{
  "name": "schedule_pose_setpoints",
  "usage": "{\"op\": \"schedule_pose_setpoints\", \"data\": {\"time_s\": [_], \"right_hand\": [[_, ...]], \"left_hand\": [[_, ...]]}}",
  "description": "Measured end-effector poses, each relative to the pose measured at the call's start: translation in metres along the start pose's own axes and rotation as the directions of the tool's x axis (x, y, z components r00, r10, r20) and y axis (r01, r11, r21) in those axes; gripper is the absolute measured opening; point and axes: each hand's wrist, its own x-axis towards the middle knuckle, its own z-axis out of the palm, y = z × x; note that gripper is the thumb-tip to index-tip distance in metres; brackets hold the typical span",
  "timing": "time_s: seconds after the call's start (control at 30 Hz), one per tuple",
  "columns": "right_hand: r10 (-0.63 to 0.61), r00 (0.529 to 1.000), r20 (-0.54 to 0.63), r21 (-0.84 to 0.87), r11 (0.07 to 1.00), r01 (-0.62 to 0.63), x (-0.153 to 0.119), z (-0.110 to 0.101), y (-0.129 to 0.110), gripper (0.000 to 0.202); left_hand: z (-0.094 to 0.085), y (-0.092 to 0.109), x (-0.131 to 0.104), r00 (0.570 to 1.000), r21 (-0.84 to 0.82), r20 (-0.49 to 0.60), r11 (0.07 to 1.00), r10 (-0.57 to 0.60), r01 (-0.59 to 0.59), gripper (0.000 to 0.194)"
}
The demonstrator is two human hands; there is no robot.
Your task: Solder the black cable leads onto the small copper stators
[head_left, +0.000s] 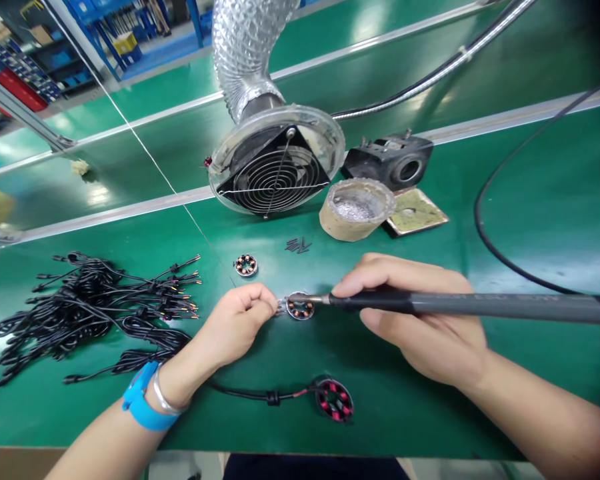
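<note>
My right hand (425, 320) is closed around the dark handle of a soldering iron (445, 305). The iron's metal tip lies over the left side of a small ring-shaped coil (305, 311) with copper windings. My left hand (245, 317) is pinched at the left edge of this coil, by some short leads; what its fingertips hold is hidden. A second copper coil (245, 265) lies farther back. Nearer the front edge is a coil with red windings (334, 400), joined to a black cable (250, 392).
Many black cables (80, 307) are heaped at the left. Behind the hands are small black tubes (299, 245), a round fume fan (275, 173) on a silver duct, a pot of shiny metal (356, 208), a sponge tray (415, 211) and a black iron stand (393, 160).
</note>
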Motion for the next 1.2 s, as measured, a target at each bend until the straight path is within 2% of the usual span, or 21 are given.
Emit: {"op": "schedule_pose_setpoints", "data": {"time_s": [0.57, 0.87, 1.2], "right_hand": [[-0.073, 0.995, 0.07, -0.026, 0.997, 0.075, -0.007, 0.003, -0.003, 0.028], [-0.09, 0.99, 0.104, -0.072, 0.993, 0.098, -0.006, -0.008, -0.008, 0.031], [-0.112, 0.99, 0.088, -0.088, 0.989, 0.12, -0.007, -0.008, -0.007, 0.03]], "left_hand": [[0.001, 0.001, -0.001, 1.0, 0.018, 0.02, 1.0, -0.002, 0.002, 0.015], [0.001, 0.003, 0.0, 1.0, 0.033, 0.023, 0.999, 0.0, 0.0, 0.016], [0.001, 0.002, 0.0, 1.0, 0.018, 0.019, 1.0, -0.008, 0.008, 0.016]]}}
